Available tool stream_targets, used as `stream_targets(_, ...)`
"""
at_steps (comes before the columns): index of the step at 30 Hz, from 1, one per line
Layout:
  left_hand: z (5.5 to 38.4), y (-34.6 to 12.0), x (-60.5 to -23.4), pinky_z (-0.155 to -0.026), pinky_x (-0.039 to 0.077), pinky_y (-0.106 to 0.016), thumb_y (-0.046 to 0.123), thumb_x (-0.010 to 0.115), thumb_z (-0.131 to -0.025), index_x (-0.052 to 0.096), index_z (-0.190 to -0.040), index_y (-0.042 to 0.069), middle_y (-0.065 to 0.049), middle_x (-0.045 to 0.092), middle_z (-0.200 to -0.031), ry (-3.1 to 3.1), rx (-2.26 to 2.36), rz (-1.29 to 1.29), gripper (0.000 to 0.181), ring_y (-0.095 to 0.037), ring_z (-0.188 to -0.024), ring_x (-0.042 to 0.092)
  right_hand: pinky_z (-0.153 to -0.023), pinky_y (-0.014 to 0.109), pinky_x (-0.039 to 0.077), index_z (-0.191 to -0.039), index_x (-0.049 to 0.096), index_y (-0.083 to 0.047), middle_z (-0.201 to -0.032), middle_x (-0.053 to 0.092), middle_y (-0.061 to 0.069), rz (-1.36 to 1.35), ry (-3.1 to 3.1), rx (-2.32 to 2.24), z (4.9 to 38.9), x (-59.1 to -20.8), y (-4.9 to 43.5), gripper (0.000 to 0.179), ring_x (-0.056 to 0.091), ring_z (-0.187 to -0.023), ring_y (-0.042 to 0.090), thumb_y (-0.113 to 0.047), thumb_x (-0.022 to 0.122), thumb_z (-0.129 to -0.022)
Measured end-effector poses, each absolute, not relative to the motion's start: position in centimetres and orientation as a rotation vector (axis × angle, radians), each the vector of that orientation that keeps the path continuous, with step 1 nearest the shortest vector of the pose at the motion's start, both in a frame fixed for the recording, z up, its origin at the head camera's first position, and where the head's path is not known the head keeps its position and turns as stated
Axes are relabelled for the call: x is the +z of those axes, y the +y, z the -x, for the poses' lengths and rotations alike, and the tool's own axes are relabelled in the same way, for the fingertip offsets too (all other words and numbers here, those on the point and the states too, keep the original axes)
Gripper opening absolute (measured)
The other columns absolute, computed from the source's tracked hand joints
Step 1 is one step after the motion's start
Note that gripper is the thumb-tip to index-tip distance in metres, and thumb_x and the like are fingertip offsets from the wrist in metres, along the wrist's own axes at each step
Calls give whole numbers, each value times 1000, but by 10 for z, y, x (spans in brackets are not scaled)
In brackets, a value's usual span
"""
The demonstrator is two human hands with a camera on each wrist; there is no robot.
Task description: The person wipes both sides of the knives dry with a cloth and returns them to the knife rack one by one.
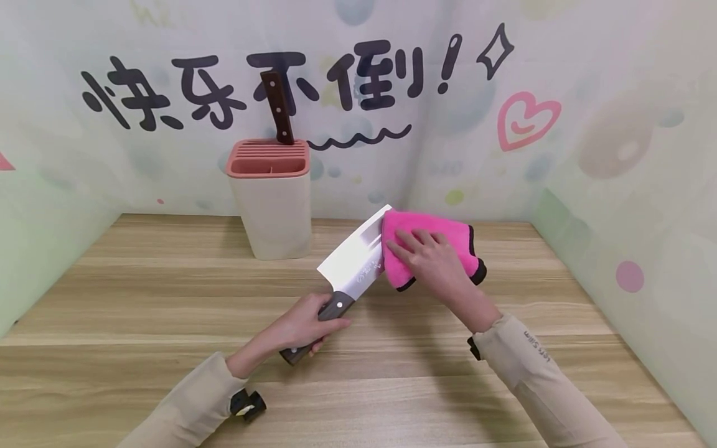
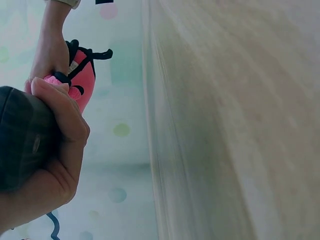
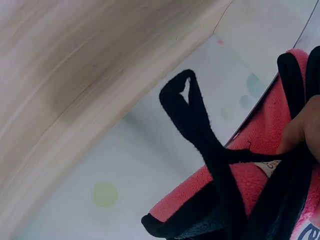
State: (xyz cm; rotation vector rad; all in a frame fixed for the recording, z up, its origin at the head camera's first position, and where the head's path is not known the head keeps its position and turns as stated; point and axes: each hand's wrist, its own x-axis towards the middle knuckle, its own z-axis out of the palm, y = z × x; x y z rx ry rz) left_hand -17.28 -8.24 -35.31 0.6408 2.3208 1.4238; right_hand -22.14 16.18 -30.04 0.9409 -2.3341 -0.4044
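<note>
A cleaver [image 1: 351, 258] with a bright broad blade is held up over the table, tilted toward the upper right. My left hand [image 1: 305, 320] grips its dark riveted handle [image 2: 25, 137], fingers and thumb wrapped round it. Against the blade's far end lies a pink cloth [image 1: 456, 233] with black edging, covering part of the steel. My right hand [image 1: 434, 264] holds this cloth on the blade, fingers over its top. In the right wrist view the cloth [image 3: 240, 185] hangs in folds, with a black loop and a small tag.
A white knife block [image 1: 274, 218] with a pink slotted top stands at the back left. One brown-handled knife [image 1: 277, 109] sticks up from it. The wood-grain table [image 1: 168, 348] meets a printed backdrop [image 1: 448, 155] at the back and sides.
</note>
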Motion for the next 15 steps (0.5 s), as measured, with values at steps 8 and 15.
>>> stream_targets(8, 173, -82, -354, -32, 43, -31, 19, 60, -85, 43, -80, 2, -1, 45, -44, 2320, 1423, -618, 24, -8, -31, 43, -76, 37, 48, -118, 59, -17, -116, 57, 6, -992, -2300, -480, 214, -301, 153, 52, 53, -100, 27, -3, 73, -70)
stream_targets(15, 173, -81, -355, -32, 43, -32, 17, 59, -85, 43, -80, 2, -1, 44, -44, 2311, 1428, -608, 23, -8, -31, 43, -78, 37, 47, -120, 57, -18, -119, 56, 6, -1042, -2298, -513, 207, -302, 145, 55, 52, -102, 27, -5, 74, -69)
